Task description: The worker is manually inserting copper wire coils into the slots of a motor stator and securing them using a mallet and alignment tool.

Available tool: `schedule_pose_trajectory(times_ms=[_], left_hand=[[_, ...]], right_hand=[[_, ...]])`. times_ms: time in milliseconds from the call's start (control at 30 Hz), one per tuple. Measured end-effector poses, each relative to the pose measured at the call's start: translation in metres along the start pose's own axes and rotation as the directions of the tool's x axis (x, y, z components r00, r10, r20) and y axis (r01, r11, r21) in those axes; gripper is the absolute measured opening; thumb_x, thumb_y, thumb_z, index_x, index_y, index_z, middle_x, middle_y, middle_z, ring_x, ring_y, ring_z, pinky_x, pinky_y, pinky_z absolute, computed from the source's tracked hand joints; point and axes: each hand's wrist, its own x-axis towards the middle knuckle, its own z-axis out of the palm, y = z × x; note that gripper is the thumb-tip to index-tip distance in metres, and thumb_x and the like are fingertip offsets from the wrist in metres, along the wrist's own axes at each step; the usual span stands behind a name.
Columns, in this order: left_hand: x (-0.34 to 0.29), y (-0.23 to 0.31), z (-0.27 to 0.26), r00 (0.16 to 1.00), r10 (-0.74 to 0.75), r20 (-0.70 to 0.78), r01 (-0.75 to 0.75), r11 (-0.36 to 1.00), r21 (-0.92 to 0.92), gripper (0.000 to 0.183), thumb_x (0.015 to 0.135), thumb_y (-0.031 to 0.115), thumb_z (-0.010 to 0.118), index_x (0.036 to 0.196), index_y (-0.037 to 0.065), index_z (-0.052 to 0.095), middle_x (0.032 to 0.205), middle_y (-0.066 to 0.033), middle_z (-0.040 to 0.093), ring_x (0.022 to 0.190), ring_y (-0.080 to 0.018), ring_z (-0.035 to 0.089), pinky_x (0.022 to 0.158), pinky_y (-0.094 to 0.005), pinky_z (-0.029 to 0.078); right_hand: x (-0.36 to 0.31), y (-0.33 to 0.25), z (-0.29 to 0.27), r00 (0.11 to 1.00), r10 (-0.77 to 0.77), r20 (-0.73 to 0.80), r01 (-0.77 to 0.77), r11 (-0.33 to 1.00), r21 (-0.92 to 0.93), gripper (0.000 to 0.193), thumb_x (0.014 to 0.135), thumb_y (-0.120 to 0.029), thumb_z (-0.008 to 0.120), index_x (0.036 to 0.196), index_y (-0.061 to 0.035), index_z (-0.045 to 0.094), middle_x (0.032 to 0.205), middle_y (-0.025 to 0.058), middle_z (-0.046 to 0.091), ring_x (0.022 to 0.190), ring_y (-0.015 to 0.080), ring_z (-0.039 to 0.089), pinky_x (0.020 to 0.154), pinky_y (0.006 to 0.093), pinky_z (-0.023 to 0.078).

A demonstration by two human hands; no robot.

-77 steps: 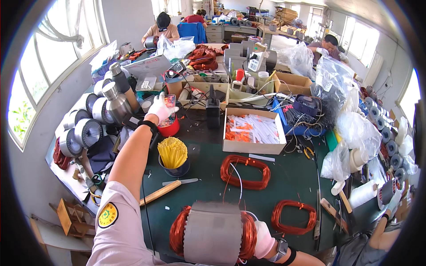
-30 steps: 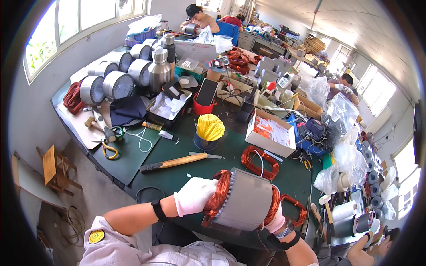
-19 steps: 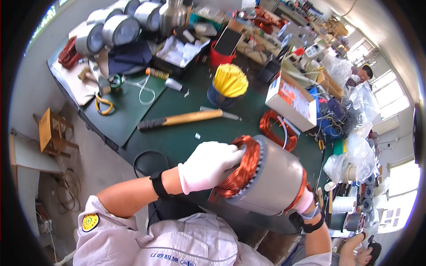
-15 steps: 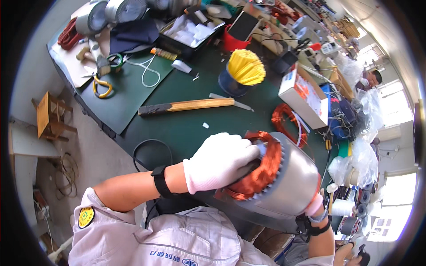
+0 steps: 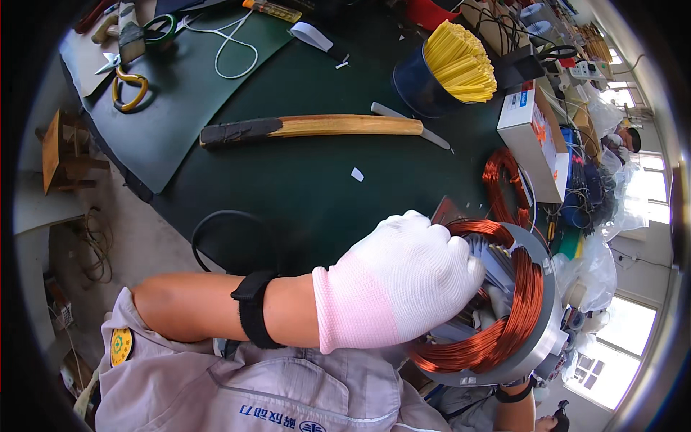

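A motor stator (image 5: 548, 317), a grey metal cylinder with copper windings (image 5: 522, 309) around its open end, is tilted towards me at the right. My left hand (image 5: 414, 277), in a white knit glove with a pink cuff, lies across the near side of this opening. Its fingers are curled closed at the windings and the pale slot liners (image 5: 497, 259); what they grip is hidden. Behind the stator, my right wrist (image 5: 515, 394) with its black band shows low down. The stator covers my right hand's fingers. A pale, finger-like shape shows inside the bore.
On the dark green table (image 5: 302, 187) lie a wooden-handled tool (image 5: 317, 127), scissors (image 5: 129, 90) and a copper coil (image 5: 507, 189). Yellow strips (image 5: 461, 61) stand in a dark tub (image 5: 425, 83) beside a white box (image 5: 529, 137). A black cable loop (image 5: 223, 214) rests near the front edge.
The stator has turned so its wound opening faces me more, and shifted right. My left hand has moved right with it. My view has moved closer to the table, and my right cuff is now hidden.
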Motion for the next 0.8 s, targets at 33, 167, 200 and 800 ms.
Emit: schedule_pose_trajectory(times_ms=[33, 167, 200, 800], left_hand=[[0.001, 0.0, -0.002, 1.0, -0.001, 0.023, 0.001, 1.0, -0.009, 0.01, 0.078, 0.018, 0.069, 0.084, 0.012, 0.066, 0.077, -0.0042, 0.061, 0.074, -0.0228, 0.068, 0.067, -0.0358, 0.055], [-0.001, -0.003, 0.001, 1.0, 0.01, -0.004, -0.01, 0.998, -0.058, 0.011, 0.076, 0.019, 0.069, 0.083, 0.012, 0.065, 0.077, -0.0042, 0.061, 0.073, -0.0227, 0.068, 0.066, -0.0355, 0.055], [-0.001, -0.003, 0.0, 0.999, 0.02, -0.032, -0.023, 0.995, -0.093, 0.012, 0.074, 0.019, 0.07, 0.082, 0.012, 0.065, 0.076, -0.0039, 0.061, 0.073, -0.0229, 0.068, 0.065, -0.0353, 0.055], [0.004, -0.015, 0.008, 0.997, -0.078, -0.031, 0.074, 0.992, -0.104, 0.011, 0.073, 0.015, 0.071, 0.083, 0.015, 0.065, 0.078, -0.0018, 0.062, 0.071, -0.0232, 0.066, 0.065, -0.0379, 0.049]], right_hand=[[0.002, -0.007, 0.003, 1.0, 0.018, -0.022, -0.018, 0.999, 0.032, 0.052, 0.11, -0.02, 0.052, 0.157, -0.0059, 0.038, 0.146, 0.0102, 0.054, 0.133, 0.0205, 0.055, 0.111, 0.0347, 0.049], [0.013, -0.033, 0.017, 0.99, 0.094, -0.103, -0.076, 0.983, 0.168, 0.051, 0.11, -0.021, 0.051, 0.157, -0.005, 0.038, 0.144, 0.0104, 0.054, 0.13, 0.0198, 0.057, 0.109, 0.0341, 0.052], [0.017, -0.04, 0.02, 0.986, 0.113, -0.121, -0.087, 0.976, 0.201, 0.051, 0.11, -0.021, 0.051, 0.157, -0.0047, 0.038, 0.143, 0.0105, 0.055, 0.13, 0.0196, 0.057, 0.108, 0.0339, 0.052], [-0.008, -0.067, 0.047, 0.964, -0.165, -0.21, 0.067, 0.911, -0.407, 0.06, 0.108, -0.04, 0.053, 0.158, -0.0075, 0.045, 0.157, 0.0119, 0.052, 0.146, 0.028, 0.048, 0.125, 0.0471, 0.033]])
